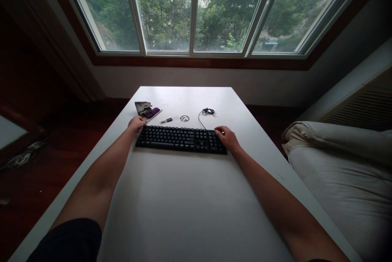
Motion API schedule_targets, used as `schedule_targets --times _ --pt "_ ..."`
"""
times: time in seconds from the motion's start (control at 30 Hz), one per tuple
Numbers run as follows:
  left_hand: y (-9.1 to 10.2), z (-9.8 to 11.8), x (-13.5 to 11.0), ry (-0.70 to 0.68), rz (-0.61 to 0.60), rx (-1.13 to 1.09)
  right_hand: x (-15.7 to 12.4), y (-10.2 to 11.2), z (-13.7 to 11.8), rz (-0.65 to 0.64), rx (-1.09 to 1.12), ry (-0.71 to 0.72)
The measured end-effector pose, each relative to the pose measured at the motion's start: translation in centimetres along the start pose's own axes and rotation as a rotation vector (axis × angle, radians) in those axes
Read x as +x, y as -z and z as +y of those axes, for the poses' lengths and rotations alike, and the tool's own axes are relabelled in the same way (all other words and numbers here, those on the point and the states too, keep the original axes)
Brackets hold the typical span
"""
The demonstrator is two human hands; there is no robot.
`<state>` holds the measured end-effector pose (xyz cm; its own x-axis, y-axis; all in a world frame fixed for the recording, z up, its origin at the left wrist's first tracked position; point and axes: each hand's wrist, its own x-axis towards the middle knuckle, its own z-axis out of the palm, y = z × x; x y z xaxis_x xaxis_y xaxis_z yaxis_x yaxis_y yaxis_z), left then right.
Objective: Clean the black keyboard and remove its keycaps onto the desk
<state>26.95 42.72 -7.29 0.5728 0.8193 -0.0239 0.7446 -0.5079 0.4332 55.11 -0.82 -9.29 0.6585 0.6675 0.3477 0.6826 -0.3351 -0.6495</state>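
A black full-size keyboard [180, 138] lies across the white table, with both of my hands at its far corners. My left hand [136, 123] is closed at the far left corner, its fingertips pinched against the edge. Its grip is partly hidden by the hand itself. At the far right corner, the thumb and fingers of my right hand [227, 137] are closed on the keyboard's edge. The keyboard's thin cable runs back to a bundled coil [208, 111]. Just beyond my left hand lie a crumpled grey cloth [142, 108] and a purple item [153, 112] with a thin pale stick beside it.
Behind the keyboard lie a small slim tool [167, 121] and a dark ring-shaped item [184, 118]. The white table [183, 196] reaches toward the window wall. A pale cushioned seat [339, 180] stands at right, and loose cables [21, 158] lie on the floor at left.
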Motion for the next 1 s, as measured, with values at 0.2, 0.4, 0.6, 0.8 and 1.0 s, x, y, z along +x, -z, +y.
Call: schedule_targets --times 0.2,0.4,0.6,0.8,1.0 --pt "-0.4 -0.3 -1.7 0.124 0.125 -0.055 0.0 0.2 0.2 -0.036 0.052 -0.042" --pt "-1.2 -1.0 -2.8 0.101 0.163 -0.170 0.2 0.1 0.8 -0.012 0.093 -0.074" --pt "-2.7 -0.6 -3.7 0.119 0.257 -0.245 0.4 0.2 1.3 0.010 0.093 -0.096" --pt "-4.5 1.5 -4.8 0.037 0.283 -0.305 1.1 1.4 2.8 0.034 0.048 -0.173" --pt "-4.7 2.9 -6.5 -0.015 0.406 -0.429 1.8 2.7 2.7 0.028 -0.029 -0.227"
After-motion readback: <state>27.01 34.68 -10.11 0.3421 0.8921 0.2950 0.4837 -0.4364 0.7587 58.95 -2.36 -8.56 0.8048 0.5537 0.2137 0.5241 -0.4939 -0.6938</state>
